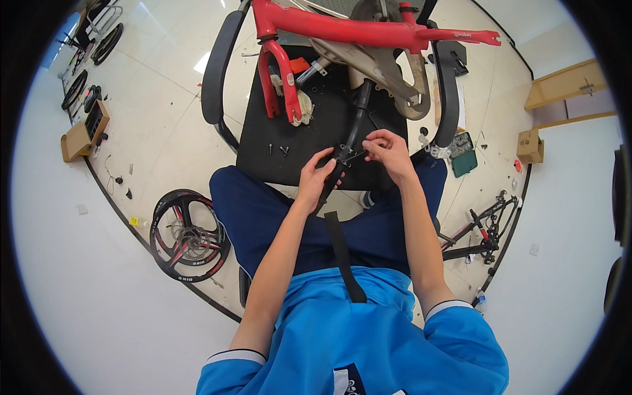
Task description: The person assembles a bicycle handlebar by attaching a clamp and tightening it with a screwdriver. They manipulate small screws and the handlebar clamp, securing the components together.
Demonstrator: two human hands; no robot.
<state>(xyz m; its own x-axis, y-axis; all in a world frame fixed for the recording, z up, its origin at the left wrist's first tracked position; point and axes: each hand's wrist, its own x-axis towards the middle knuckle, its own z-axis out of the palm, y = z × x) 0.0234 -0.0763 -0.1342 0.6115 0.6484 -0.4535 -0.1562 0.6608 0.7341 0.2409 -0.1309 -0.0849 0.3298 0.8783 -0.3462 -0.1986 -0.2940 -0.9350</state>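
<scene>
My left hand [318,179] is closed around a black tube [359,108] at its clamp [343,153], with the thumb on top. The tube slants from the metal parts on the black chair seat down toward my lap. Just right of the clamp, my right hand [390,155] pinches a thin dark rod [356,157] that looks like a hex key. Its inner end meets the clamp; the exact contact is too small to make out. Several small bolts [284,151] lie on the seat left of my hands.
A red bicycle frame [342,27] with its fork lies across the chair [253,135], between the armrests. A spoked black-and-red wheel [189,237] is on the floor at left, a dark bicycle frame [484,234] at right. Cardboard boxes [530,146] stand by the walls.
</scene>
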